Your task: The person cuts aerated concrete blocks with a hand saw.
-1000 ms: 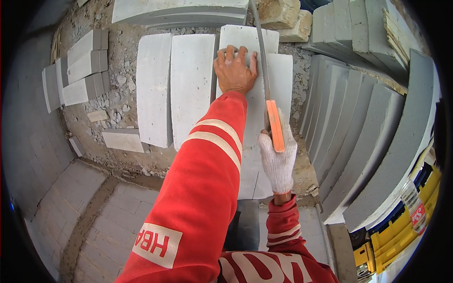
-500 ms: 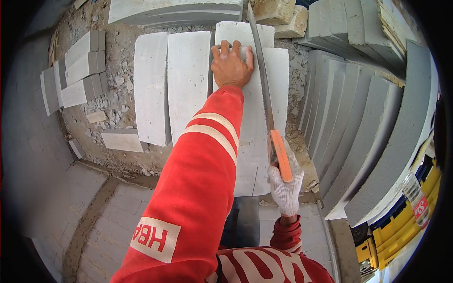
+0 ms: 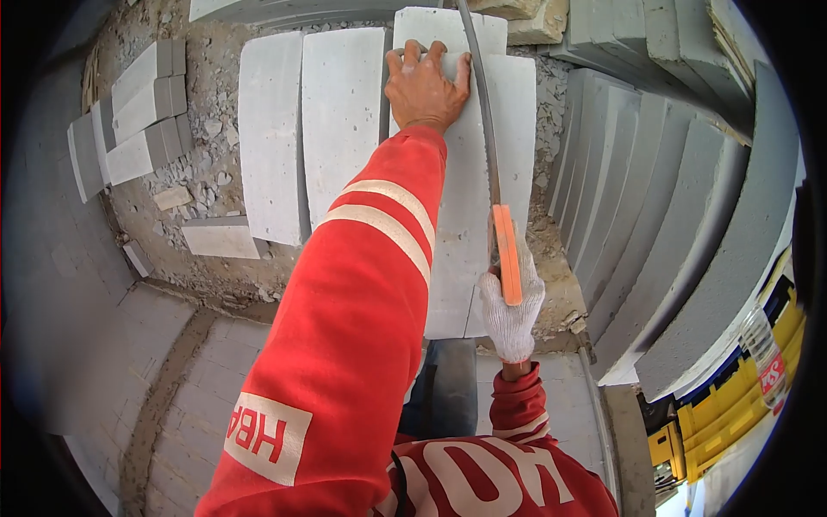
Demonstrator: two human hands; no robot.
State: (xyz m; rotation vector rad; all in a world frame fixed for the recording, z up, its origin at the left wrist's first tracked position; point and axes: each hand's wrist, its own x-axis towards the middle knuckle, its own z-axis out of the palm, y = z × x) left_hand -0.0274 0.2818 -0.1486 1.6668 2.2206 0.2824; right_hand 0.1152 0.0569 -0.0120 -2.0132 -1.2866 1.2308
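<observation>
My bare left hand point(image 3: 428, 86) presses on a pale block point(image 3: 457, 198), its fingers spread near the far end and no tool in it. In my right hand point(image 3: 511, 314), which wears a white knitted glove, is the orange handle point(image 3: 506, 254) of a handsaw. The long saw blade point(image 3: 484, 103) points away from me and lies along the blocks, just right of my left hand. Two more pale blocks point(image 3: 271, 138) point(image 3: 343, 121) lie side by side to the left.
Small cut blocks point(image 3: 142, 103) lie on rubble at the left. Large grey slabs point(image 3: 663, 215) stand in a row at the right. A plastic bottle point(image 3: 765, 358) and yellow objects point(image 3: 732, 414) are at the lower right. Rough stone pieces point(image 3: 538, 24) sit at the far side.
The whole view has shifted, with the blocks now higher in the frame. My right hand and the saw handle have moved slightly forward and left; my left hand keeps its place on the block.
</observation>
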